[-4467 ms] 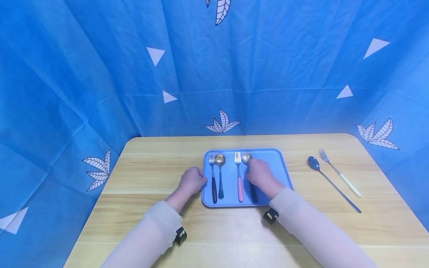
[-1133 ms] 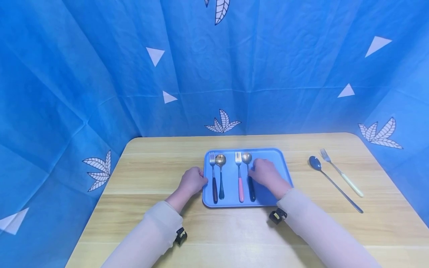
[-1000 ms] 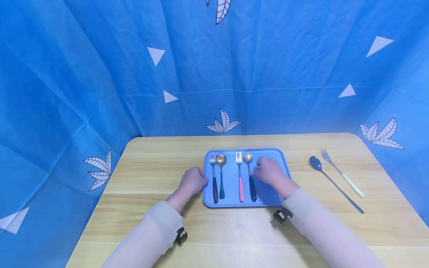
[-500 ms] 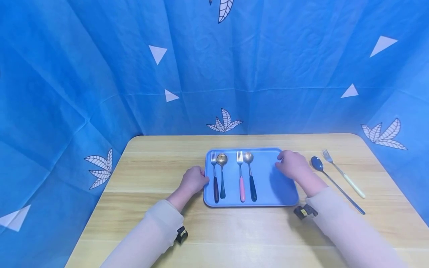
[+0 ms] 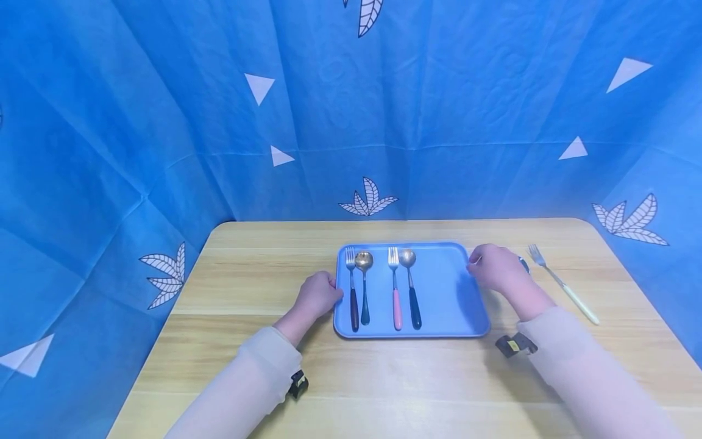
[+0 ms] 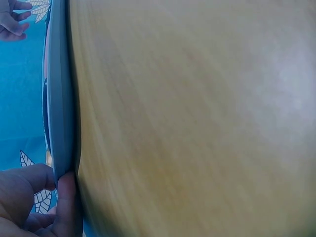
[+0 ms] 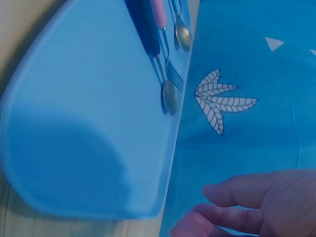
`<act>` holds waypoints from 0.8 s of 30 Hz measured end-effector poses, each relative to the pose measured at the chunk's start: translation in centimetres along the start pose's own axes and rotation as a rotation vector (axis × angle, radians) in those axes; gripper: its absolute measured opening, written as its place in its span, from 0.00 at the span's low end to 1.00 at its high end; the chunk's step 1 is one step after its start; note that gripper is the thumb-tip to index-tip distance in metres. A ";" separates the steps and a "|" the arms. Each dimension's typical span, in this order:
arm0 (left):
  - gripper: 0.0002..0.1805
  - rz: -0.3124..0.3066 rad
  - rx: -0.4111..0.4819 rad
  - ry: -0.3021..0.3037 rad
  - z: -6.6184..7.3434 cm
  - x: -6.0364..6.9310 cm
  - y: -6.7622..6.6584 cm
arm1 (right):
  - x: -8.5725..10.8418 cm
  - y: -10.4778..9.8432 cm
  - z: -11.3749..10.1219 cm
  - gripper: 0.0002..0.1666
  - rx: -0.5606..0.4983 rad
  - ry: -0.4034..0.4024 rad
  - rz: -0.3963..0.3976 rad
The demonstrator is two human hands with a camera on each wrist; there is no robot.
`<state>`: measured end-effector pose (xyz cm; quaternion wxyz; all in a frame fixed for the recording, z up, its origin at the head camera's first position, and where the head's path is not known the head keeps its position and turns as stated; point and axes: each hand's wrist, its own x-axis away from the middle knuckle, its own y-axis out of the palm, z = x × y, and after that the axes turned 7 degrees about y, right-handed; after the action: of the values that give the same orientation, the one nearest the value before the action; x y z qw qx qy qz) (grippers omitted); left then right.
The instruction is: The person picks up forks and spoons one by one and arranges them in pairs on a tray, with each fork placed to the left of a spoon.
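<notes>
To do this part well, the left hand (image 5: 316, 296) should hold on firmly but gently, with no tug or tip, so the forks and spoons do not slide. Its thumb and fingers are bent and pinch the left edge of the blue tray (image 5: 446, 286) from both sides. The tray lies on the table (image 5: 247, 262), to the right of this hand.

Closest to the left hand, on the tray, is a brown-handled fork (image 5: 353, 308), and just past it a gold spoon (image 5: 364, 292). After a space come a pink-handled fork (image 5: 397, 305) and a green-handled spoon (image 5: 415, 305), side by side. They are between the two hands.

The right hand (image 5: 496, 271) is up over the tray's right edge. Its fingers are a little bent, with a gap between thumb and fingers, and it holds nothing. It should stay high enough not to bump the rim, and come down slowly if it picks something up. A dark spoon (image 5: 524, 264) is mostly hidden behind this hand; I cannot see if they touch. Farther right, apart from the hand, lies a fork with a pale handle (image 5: 573, 295).
</notes>
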<state>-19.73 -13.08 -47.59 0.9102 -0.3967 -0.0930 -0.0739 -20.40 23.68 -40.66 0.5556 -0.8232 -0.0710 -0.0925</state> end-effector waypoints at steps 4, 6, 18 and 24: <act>0.09 -0.002 0.003 -0.007 0.0 -0.1 0.1 | -0.1 -0.3 1.1 0.18 -0.011 0.006 0.003; 0.08 -0.003 0.002 -0.008 0.0 -0.1 0.1 | -0.2 -0.5 1.7 0.18 -0.026 0.011 -0.013; 0.08 0.000 0.023 -0.016 0.0 0.1 0.0 | 0.1 -2.1 4.8 0.23 -0.030 0.061 -0.040; 0.09 -0.003 0.035 -0.025 0.1 0.2 0.1 | 0.0 -2.6 6.4 0.23 -0.020 0.087 -0.026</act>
<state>-19.55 -12.94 -47.55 0.9157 -0.3813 -0.1065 -0.0686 -20.51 30.56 -40.60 0.5485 -0.8230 -0.0566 -0.1363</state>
